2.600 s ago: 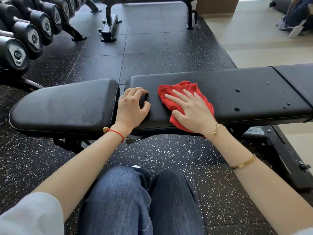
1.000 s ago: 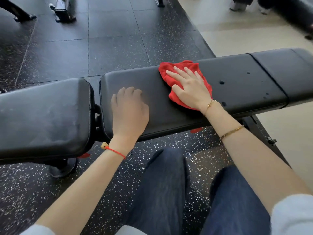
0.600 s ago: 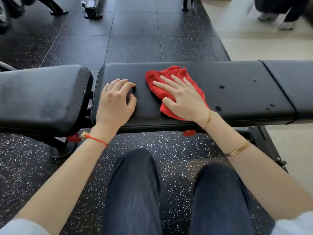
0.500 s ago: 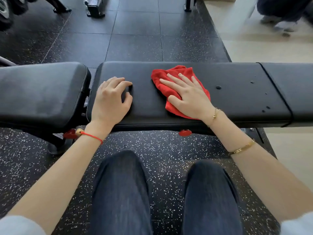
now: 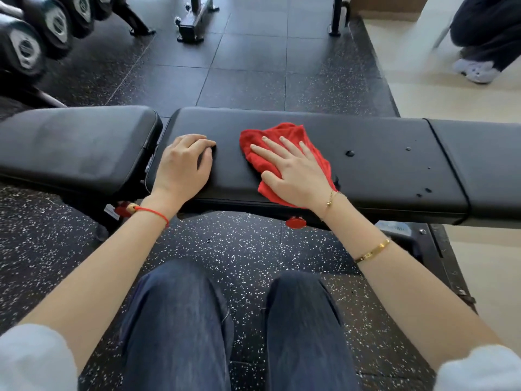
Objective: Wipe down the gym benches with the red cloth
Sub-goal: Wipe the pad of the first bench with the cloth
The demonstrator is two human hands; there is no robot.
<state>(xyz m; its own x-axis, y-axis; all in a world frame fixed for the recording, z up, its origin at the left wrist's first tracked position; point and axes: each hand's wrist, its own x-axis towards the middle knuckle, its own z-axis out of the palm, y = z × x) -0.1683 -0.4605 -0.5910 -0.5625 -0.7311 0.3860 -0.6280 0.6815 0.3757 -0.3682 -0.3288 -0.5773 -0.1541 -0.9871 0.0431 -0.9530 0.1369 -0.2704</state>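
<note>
Cloth (image 5: 284,153) lies flat under right hand (image 5: 296,173) on bench (image 5: 380,170).

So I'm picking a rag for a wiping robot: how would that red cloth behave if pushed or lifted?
Probably floppy: the red cloth lies bunched and creased under the flat right hand. It likely slides easily, since the bench pad looks smooth. It seems light and would likely sag if lifted by one corner.
</note>
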